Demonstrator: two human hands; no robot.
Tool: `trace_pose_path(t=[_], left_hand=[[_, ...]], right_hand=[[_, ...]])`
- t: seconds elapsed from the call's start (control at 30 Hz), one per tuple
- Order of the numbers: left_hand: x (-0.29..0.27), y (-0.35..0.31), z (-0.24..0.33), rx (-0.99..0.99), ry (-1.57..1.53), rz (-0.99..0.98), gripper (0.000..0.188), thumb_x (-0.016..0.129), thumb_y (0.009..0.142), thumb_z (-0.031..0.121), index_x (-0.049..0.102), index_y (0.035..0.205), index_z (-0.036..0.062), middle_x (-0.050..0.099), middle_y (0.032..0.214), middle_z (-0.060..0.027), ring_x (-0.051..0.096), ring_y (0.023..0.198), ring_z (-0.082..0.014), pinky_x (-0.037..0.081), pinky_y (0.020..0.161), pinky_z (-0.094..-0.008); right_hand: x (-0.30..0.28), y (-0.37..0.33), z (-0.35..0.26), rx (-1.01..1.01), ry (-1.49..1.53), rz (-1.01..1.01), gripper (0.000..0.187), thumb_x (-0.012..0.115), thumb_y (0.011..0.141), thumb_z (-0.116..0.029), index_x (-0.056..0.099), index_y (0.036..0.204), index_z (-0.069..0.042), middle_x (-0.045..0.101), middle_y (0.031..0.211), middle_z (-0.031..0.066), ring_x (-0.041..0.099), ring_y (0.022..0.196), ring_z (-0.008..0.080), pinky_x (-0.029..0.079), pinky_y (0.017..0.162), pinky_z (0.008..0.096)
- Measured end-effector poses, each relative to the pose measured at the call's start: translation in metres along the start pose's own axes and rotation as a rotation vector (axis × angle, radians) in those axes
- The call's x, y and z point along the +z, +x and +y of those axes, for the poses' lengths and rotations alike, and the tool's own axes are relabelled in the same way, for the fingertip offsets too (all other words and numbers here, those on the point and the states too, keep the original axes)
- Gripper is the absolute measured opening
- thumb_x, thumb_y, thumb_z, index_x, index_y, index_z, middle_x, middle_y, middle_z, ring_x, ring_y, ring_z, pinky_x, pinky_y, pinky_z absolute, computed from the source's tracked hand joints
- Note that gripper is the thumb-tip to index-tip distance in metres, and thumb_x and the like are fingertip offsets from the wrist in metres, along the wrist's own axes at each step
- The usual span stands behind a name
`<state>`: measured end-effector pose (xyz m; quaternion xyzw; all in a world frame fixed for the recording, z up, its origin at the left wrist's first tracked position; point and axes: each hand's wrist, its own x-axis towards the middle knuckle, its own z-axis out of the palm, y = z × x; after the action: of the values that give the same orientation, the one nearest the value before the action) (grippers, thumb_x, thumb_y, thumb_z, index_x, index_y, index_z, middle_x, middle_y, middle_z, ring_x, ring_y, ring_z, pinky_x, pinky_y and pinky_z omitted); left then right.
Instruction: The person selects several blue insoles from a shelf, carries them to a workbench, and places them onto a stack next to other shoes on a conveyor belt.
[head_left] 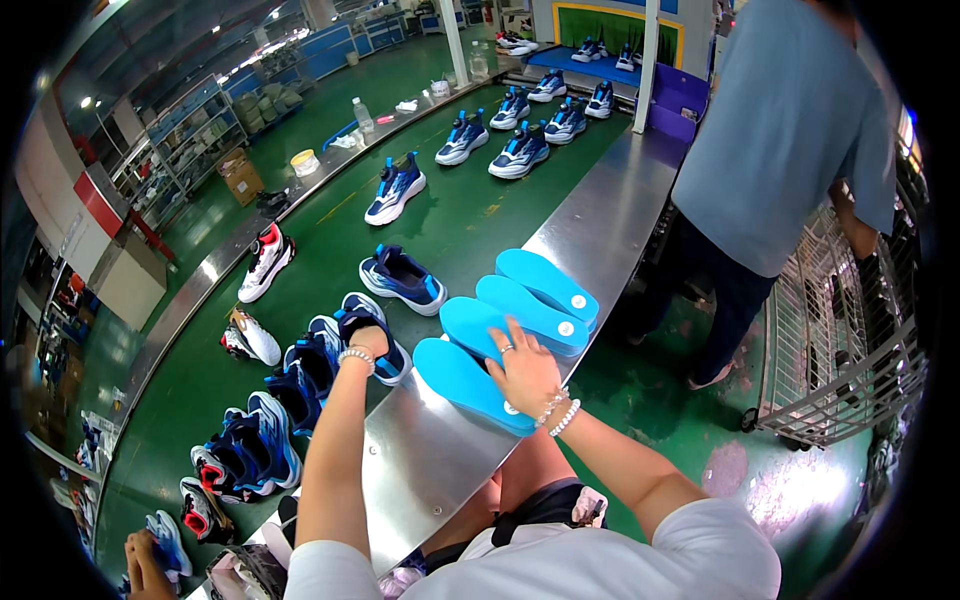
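Note:
My left hand (368, 341) reaches down into the opening of a dark blue sneaker (396, 366) on the green belt; its fingers are hidden inside. On the metal ledge, my right hand (527, 374) lies with fingers spread across bright blue insoles. The nearest insole (455, 378) is partly beneath it, and another insole (470, 322) touches its fingertips. Further insoles (545, 278) lie overlapping beyond, each with a small white round mark at the heel. Just past my left hand sits another blue sneaker (405, 279) with a white sole.
Several blue sneakers (290, 385) line the belt to my left, and more (520, 150) stand farther along. A white-and-red sneaker (267, 263) is by the far rail. Another person's hand (145, 565) shows at lower left. At right, a person (790, 130) stands beside a wire cart (820, 330).

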<state>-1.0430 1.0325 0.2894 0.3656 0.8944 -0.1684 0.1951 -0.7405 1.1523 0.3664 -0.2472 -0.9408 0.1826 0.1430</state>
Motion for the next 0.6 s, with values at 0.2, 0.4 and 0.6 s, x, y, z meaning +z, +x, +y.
trace_pose_path(t=[0.2, 0.4, 0.6], left_hand=[[0.055, 0.014, -0.075, 0.348, -0.011, 0.203, 0.03, 0.048, 0.065, 0.021, 0.062, 0.075, -0.004, 0.06, 0.08, -0.0214, 0.059, 0.072, -0.0328, 0.046, 0.065, -0.0382], [0.036, 0.009, -0.045, 0.303, 0.096, -0.055, 0.021, 0.045, 0.072, 0.009, 0.063, 0.08, 0.0017, 0.06, 0.092, -0.0176, 0.059, 0.079, -0.0281, 0.046, 0.068, -0.0344], [-0.015, -0.04, -0.012, 0.275, 0.086, 0.177, 0.019, 0.051, 0.067, 0.013, 0.064, 0.073, 0.0018, 0.061, 0.08, -0.0186, 0.061, 0.068, -0.0288, 0.048, 0.064, -0.036]], right_hand=[[-0.004, 0.002, -0.007, -0.057, 0.028, 0.027, 0.041, 0.052, 0.079, -0.028, 0.046, 0.115, -0.009, 0.036, 0.126, 0.0168, 0.05, 0.097, 0.0281, 0.043, 0.08, 0.0385], [-0.005, 0.001, -0.007, -0.077, -0.003, 0.048, 0.041, 0.052, 0.079, -0.027, 0.046, 0.115, -0.009, 0.038, 0.125, 0.0165, 0.051, 0.096, 0.028, 0.045, 0.077, 0.0371], [-0.003, 0.006, 0.005, -0.062, 0.012, 0.025, 0.046, 0.054, 0.078, -0.027, 0.042, 0.118, -0.009, 0.038, 0.125, 0.0169, 0.049, 0.099, 0.0314, 0.045, 0.078, 0.0393]])
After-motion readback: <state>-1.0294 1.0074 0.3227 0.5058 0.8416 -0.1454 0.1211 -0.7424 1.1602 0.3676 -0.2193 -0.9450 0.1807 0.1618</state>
